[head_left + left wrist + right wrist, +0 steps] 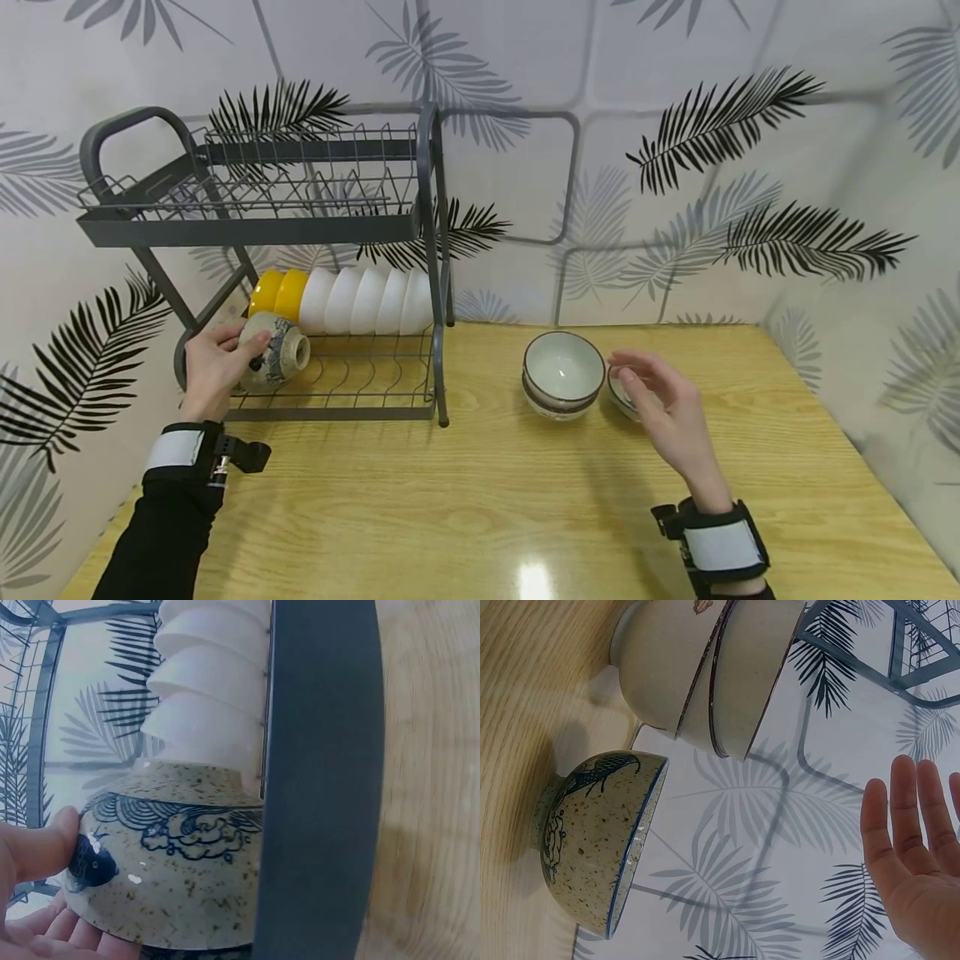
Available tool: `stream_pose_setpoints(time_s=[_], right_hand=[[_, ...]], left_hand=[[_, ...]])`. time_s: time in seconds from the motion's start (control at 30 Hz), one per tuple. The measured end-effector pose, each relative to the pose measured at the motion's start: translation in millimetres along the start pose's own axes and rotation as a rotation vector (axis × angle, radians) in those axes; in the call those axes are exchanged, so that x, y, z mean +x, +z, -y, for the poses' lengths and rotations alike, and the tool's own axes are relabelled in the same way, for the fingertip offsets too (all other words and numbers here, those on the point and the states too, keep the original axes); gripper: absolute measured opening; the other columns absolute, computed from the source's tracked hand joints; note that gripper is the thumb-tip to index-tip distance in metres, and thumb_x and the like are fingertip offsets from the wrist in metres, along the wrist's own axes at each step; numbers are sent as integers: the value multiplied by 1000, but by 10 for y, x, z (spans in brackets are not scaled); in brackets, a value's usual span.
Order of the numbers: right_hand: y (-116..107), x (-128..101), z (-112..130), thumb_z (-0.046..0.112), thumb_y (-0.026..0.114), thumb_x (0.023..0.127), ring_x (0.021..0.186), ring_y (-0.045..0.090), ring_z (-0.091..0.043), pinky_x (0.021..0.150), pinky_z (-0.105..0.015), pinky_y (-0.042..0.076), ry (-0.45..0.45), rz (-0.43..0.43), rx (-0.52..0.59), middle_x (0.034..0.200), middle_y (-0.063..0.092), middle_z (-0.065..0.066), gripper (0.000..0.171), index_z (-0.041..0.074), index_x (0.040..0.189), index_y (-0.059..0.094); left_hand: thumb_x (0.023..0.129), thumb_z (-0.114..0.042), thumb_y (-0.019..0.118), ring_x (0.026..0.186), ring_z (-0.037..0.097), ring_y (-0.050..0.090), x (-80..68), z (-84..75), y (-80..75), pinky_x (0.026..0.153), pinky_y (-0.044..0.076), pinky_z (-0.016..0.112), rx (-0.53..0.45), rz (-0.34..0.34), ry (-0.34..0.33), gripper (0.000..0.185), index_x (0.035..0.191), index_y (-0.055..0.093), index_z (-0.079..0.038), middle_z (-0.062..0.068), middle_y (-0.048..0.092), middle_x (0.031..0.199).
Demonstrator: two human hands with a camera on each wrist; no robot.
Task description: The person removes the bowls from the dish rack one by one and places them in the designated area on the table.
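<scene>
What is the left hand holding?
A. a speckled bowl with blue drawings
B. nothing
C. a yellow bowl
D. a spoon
A: the left hand grips a speckled bowl with blue drawings on the rack's lower shelf; the yellow bowls stand behind it, untouched.

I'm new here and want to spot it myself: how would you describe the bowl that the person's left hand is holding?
Find the grey two-tier dish rack on the left of the wooden table. On its lower shelf, in front of a row of yellow and white bowls, the left hand grips a speckled bowl lying on its side. It alone there is beige with dark blue painted patterns.
</scene>
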State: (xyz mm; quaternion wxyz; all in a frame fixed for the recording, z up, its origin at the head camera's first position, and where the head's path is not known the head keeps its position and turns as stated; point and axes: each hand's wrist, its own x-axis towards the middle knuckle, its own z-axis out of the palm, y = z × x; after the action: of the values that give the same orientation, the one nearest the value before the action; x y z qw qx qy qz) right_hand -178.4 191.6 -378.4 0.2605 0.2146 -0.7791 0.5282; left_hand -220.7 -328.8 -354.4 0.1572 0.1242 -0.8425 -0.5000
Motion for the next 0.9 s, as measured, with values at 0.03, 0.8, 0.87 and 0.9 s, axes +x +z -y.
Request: stream_pose_setpoints(time_s=[0.03,0.8,0.87,0.9], right_hand=[[-2,-1,-1,-5,55,99,100,64,9,88,-8,51,-1,0,2,111,69,11,22,-9,118,65],[-24,7,-49,-8,54,98,98,67,5,87,-11,54,14,16,107,111,71,14,23,-13,119,62],[-25,7,-53,-8,54,98,97,67,5,87,-11,54,16,16,116,111,71,13,23,-14,119,62],[-26,7,-55,-8,54,98,97,67,5,87,-11,55,17,15,121,110,71,13,22,-14,119,62]], left_hand=[[99,-31,64,75,-16,56,-13,6,6,67,47,7,-29,-4,2,56,140,53,6,-29,59,81],[95,-6,68,81,1,66,-563,-383,383,72,53,11,-601,-28,126,19,112,61,-11,-12,72,92],[95,-6,67,82,3,65,-619,-418,414,73,53,11,-605,-19,141,19,113,61,-10,-11,72,94],[95,-6,67,82,3,65,-643,-436,429,72,53,12,-611,-16,151,19,113,62,-10,-10,72,94]])
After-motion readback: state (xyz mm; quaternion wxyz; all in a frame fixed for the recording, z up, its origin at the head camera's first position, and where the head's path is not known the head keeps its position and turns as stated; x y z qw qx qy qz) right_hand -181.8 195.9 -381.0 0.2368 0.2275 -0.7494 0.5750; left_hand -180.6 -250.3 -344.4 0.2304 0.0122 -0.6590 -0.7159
